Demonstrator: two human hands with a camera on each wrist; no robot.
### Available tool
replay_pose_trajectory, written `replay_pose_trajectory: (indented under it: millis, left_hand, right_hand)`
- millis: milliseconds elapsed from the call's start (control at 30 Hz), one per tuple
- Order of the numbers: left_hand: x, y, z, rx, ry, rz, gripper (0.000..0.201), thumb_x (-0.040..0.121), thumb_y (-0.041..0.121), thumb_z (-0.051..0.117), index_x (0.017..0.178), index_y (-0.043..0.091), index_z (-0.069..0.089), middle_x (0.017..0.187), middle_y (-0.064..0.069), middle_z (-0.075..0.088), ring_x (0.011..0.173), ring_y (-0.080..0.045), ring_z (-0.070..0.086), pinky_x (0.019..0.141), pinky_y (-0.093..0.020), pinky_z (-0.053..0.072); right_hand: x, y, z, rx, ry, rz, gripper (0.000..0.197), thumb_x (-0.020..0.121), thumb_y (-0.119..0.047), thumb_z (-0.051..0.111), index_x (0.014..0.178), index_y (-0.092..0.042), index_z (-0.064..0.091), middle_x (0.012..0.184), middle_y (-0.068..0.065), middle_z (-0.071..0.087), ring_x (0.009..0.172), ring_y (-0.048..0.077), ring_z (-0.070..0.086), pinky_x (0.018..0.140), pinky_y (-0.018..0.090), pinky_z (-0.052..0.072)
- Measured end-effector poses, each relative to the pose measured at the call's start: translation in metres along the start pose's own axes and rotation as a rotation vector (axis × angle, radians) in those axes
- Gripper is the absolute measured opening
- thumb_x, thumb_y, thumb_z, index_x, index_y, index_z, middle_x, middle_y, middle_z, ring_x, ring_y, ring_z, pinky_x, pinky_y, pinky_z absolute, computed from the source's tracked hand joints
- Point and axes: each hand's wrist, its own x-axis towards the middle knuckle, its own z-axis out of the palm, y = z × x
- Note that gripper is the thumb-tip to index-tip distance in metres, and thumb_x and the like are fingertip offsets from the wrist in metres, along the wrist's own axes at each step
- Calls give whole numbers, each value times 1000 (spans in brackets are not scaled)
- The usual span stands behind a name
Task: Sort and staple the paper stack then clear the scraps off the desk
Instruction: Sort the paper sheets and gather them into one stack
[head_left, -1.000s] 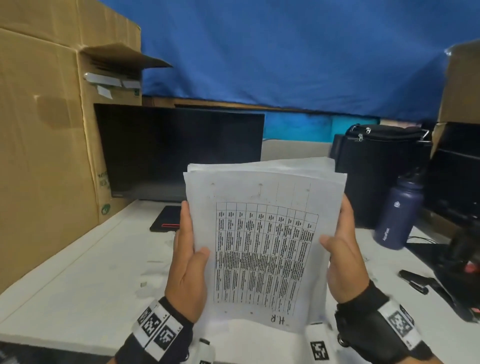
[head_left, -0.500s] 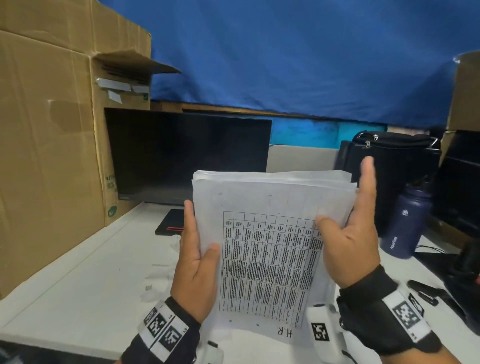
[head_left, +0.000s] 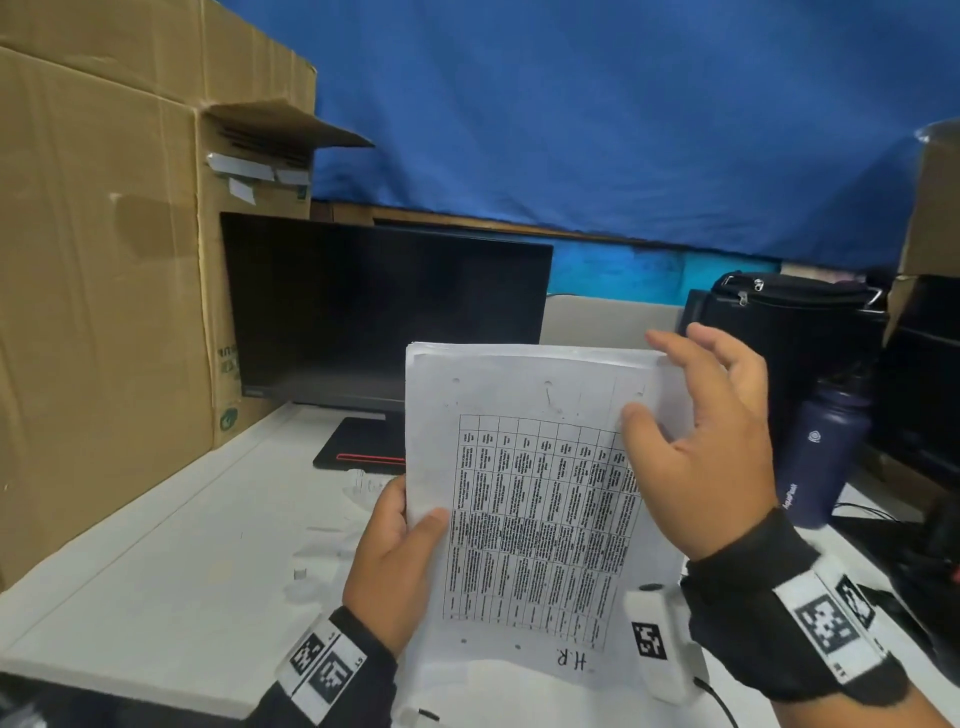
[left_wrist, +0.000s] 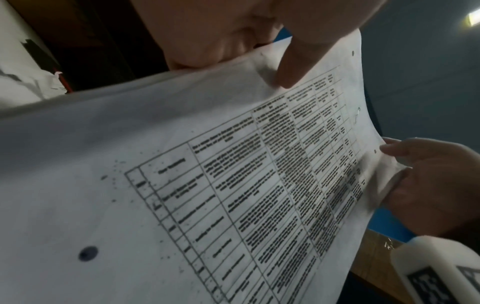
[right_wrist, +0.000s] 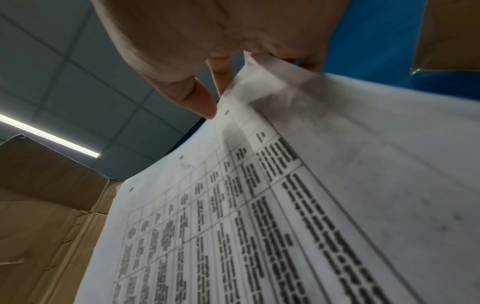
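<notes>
I hold a paper stack (head_left: 519, 493) upright above the white desk (head_left: 156, 571); its top sheet carries a printed table and a handwritten "H.R". My left hand (head_left: 405, 535) grips the stack's left edge, thumb on the front and fingers behind. My right hand (head_left: 696, 436) is at the top right corner, thumb pressed on the front and fingers reaching over the top edge. The left wrist view shows the sheet (left_wrist: 182, 164) under my left thumb (left_wrist: 293, 72). In the right wrist view my right thumb (right_wrist: 202, 102) touches the sheet's (right_wrist: 311, 205) corner. Small pale scraps (head_left: 317, 577) lie on the desk to the left.
A dark monitor (head_left: 384, 312) stands behind the stack, with its base on the desk. A large cardboard box (head_left: 104, 312) walls off the left side. On the right are a navy bottle (head_left: 826, 457) and a black bag (head_left: 789, 332). A blue tarp hangs behind.
My right hand has slid up the stack's right edge from the middle to the top right corner. The sheets' top edges now lie more even. The left hand keeps its grip.
</notes>
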Motion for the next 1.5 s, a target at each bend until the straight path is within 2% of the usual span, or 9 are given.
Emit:
replay_pose_trajectory:
  millis: [67, 167, 333, 633, 900, 1167, 1300, 1400, 1500]
  left_hand:
    - [0, 0, 0, 38, -10, -9, 26, 99, 14, 54, 115, 33, 63, 110, 12, 75, 105, -9, 69, 90, -32, 52]
    - [-1, 2, 1, 63, -10, -3, 26, 101, 13, 52, 114, 33, 62, 109, 15, 75, 101, -2, 69, 89, -30, 52]
    - [0, 1, 2, 65, -2, 16, 25, 101, 15, 52, 115, 33, 61, 113, 13, 74, 107, -6, 69, 101, -44, 51]
    - [1, -4, 0, 72, -27, 46, 29, 103, 18, 50, 126, 34, 56, 119, 13, 71, 113, -6, 65, 104, -46, 49]
    - [0, -10, 4, 112, 21, 106, 17, 102, 22, 53, 112, 34, 58, 108, 14, 73, 102, -5, 68, 94, -43, 55]
    - [6, -13, 5, 113, 84, 98, 19, 100, 19, 54, 110, 34, 59, 101, 23, 71, 93, 4, 67, 82, -27, 52]
    - [12, -17, 2, 91, 102, 57, 18, 100, 21, 54, 108, 37, 60, 103, 19, 73, 94, -1, 69, 87, -36, 57]
    - [14, -17, 1, 39, 133, 38, 20, 100, 20, 54, 105, 39, 61, 104, 13, 75, 96, -10, 72, 88, -44, 58]
    - [18, -9, 0, -56, 203, 39, 25, 101, 18, 55, 101, 42, 62, 99, 18, 75, 94, -8, 72, 82, -35, 56]
  right_hand:
    - [-7, -12, 2, -158, 127, -11, 57, 71, -29, 65, 126, -20, 57, 143, 10, 37, 134, 32, 32, 107, 53, 32]
    - [-18, -27, 11, -331, 257, -185, 27, 73, -32, 68, 96, -18, 65, 113, 6, 57, 115, 33, 44, 91, 48, 33]
    - [-12, -39, 37, -403, -39, -138, 27, 85, -55, 58, 87, -29, 61, 71, -14, 55, 72, 14, 53, 78, 33, 25]
    - [6, -39, 60, -423, -46, -38, 18, 90, -37, 52, 79, -29, 62, 64, -13, 59, 72, 14, 55, 74, 34, 31]
    - [13, -31, 76, -240, -130, 150, 17, 86, -34, 51, 73, -25, 56, 65, -10, 58, 67, 15, 57, 76, 39, 52]
    - [18, -23, 74, 120, -111, 237, 11, 83, -19, 55, 73, -17, 54, 63, -7, 54, 56, 6, 48, 53, 16, 38]
    - [17, -2, 60, 213, 12, 242, 13, 86, -18, 61, 76, -12, 56, 67, -2, 61, 57, 5, 51, 50, 9, 40]
    - [3, 40, 46, 198, 46, 325, 9, 81, -13, 63, 76, -18, 57, 71, 5, 66, 64, 20, 62, 62, 23, 50]
    - [-24, 96, 37, 200, -37, 577, 16, 81, -8, 61, 84, -24, 60, 76, 7, 71, 73, 29, 69, 68, 40, 57]
